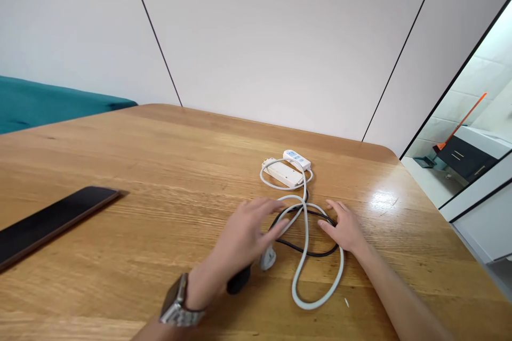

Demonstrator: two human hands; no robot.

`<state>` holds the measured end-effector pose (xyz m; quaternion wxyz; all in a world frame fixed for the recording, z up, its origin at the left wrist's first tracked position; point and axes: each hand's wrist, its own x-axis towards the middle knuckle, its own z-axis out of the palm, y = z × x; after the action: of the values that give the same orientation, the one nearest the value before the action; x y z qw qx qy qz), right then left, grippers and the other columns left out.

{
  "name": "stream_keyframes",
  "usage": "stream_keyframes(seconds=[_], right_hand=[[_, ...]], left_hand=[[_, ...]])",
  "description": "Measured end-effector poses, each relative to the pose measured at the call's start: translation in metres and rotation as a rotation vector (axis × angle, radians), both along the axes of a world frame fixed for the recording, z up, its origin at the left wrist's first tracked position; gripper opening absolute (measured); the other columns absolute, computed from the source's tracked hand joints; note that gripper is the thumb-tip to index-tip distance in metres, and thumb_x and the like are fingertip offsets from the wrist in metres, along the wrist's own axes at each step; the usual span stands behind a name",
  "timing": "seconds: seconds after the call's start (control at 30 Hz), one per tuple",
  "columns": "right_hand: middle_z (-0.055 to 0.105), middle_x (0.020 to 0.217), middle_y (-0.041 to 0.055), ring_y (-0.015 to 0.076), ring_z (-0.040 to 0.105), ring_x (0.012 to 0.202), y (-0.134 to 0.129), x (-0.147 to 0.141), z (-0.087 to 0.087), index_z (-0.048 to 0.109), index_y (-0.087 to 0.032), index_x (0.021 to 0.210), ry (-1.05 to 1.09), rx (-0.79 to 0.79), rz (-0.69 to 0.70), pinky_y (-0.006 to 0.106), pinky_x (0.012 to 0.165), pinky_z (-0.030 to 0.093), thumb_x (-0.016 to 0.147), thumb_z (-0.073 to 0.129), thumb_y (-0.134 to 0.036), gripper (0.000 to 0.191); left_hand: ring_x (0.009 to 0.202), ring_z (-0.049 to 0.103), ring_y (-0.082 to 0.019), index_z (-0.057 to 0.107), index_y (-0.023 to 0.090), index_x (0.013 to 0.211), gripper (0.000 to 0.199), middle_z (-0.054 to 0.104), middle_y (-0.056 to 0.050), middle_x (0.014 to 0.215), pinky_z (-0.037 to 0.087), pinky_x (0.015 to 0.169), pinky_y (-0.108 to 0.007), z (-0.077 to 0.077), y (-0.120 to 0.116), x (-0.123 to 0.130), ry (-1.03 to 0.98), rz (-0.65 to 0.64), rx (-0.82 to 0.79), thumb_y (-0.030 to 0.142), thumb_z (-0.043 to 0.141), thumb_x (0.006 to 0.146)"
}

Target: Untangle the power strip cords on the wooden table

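On the wooden table (pixel 180 160), a white cable (pixel 306 232) and a black cable (pixel 320 254) are lying in loose loops between the left hand (pixel 248 232) and the right hand (pixel 344 226).

Taking the loops as the clock's centre, the left hand is sitting at nine o'clock, thumb and fingers standing apart, fingertips overlapping the nearest curves; whether they are touching, I cannot tell. The right hand is sitting at three o'clock, thumb and fingers spreading, partly covering the cables' outer curves. At twelve o'clock a white box (pixel 284 174) and a white controller (pixel 296 159) are lying side by side. At eight o'clock a grey plug (pixel 268 259) is lying just beside the left hand.
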<state>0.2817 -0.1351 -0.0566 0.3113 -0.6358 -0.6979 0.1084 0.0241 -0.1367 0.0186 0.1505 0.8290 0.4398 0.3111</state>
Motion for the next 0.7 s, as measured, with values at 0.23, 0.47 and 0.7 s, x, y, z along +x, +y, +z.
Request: stream_keyframes(seconds=[0.23, 0.47, 0.7], right_hand=[[0.065, 0.102, 0.0048, 0.0202, 0.061, 0.083, -0.002, -0.006, 0.003, 0.065, -0.024, 0.107, 0.048, -0.026, 0.071, 0.032, 0.072, 0.046, 0.080, 0.056, -0.027, 0.029], [0.065, 0.076, 0.0042, 0.0165, 0.057, 0.065, -0.005, -0.006, 0.004, 0.066, -0.020, 0.082, 0.165, 0.146, -0.001, 0.028, 0.064, 0.044, 0.087, 0.051, -0.036, 0.023], [0.070, 0.088, 0.0096, 0.0220, 0.061, 0.080, -0.024, -0.027, 0.010, 0.063, -0.016, 0.109, -0.155, 0.299, 0.291, 0.034, 0.075, 0.045, 0.090, 0.049, -0.047, 0.039]], left_hand=[[0.090, 0.058, -0.023, 0.064, 0.022, 0.100, 0.046, 0.068, -0.006, 0.097, 0.047, 0.082, -0.032, 0.001, 0.028, -0.045, -0.022, 0.026, -0.269, 0.059, 0.056, 0.073], [0.081, 0.057, -0.019, 0.067, 0.020, 0.091, 0.038, 0.066, -0.002, 0.087, 0.045, 0.076, -0.027, 0.007, 0.024, -0.058, 0.084, -0.304, -0.529, 0.053, 0.063, 0.071], [0.072, 0.055, -0.017, 0.067, 0.018, 0.095, 0.047, 0.063, -0.001, 0.080, 0.043, 0.064, -0.023, -0.007, 0.024, -0.057, 0.080, -0.405, -0.601, 0.050, 0.072, 0.061]])
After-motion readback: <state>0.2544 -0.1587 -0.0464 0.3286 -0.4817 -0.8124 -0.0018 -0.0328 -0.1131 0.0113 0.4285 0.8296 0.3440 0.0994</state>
